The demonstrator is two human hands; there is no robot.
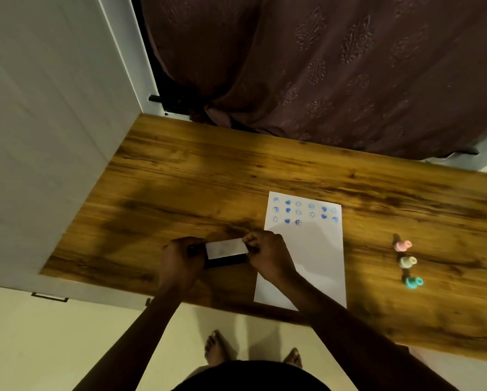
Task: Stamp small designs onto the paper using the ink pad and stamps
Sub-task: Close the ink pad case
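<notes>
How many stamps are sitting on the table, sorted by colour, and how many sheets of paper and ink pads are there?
Pink stamp: 1
Cream stamp: 1
Teal stamp: 1
Sheet of paper: 1
Ink pad, held between the left hand and right hand: 1
Total: 5

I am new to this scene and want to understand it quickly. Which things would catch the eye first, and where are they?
Near the table's front edge, the left hand and right hand hold the ink pad between them. To its right lies the white paper, with rows of blue stamped designs at its far end. Further right, three small stamps, pink, cream and teal, stand in a line.
</notes>
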